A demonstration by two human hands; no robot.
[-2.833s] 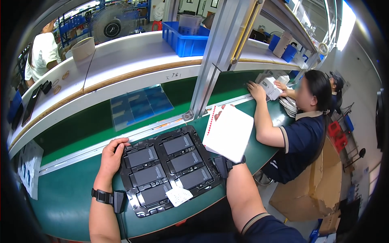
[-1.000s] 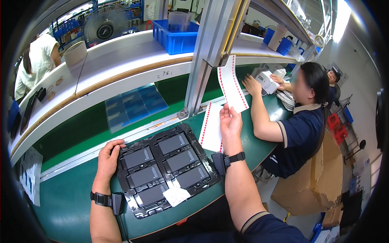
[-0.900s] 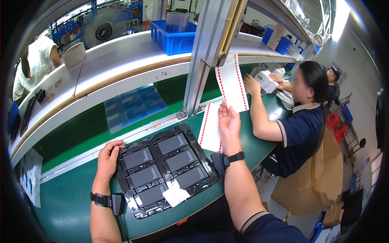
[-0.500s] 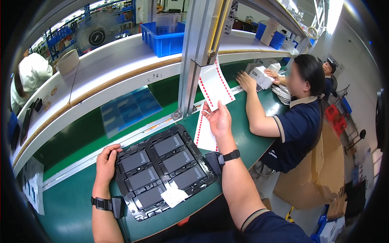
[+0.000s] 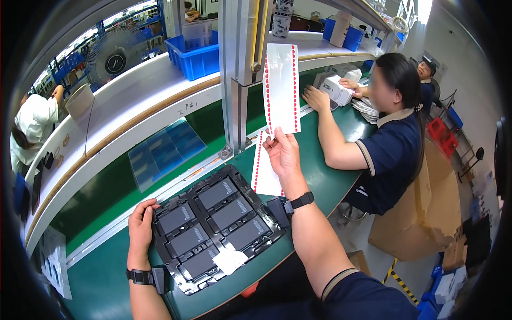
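My right hand [image 5: 284, 154] was raised above the green bench [image 5: 106, 266], fingers pinched shut on the lower edge of a white sheet [image 5: 281, 88] with red dotted borders down both long sides. The sheet stood nearly upright in front of the metal post [image 5: 234, 69]. A second sheet of the same kind [image 5: 265, 170] lay flat on the bench just below that hand, beside the black tray [image 5: 213, 224].

My left hand [image 5: 140, 229] rested on the tray's left rim, fingers curled over the edge, gripping it lightly. The tray held six dark flat units in two rows; a small white slip [image 5: 229, 261] lay on its near edge.

To my right a seated person [image 5: 389, 144] handled a white box [image 5: 338, 88].
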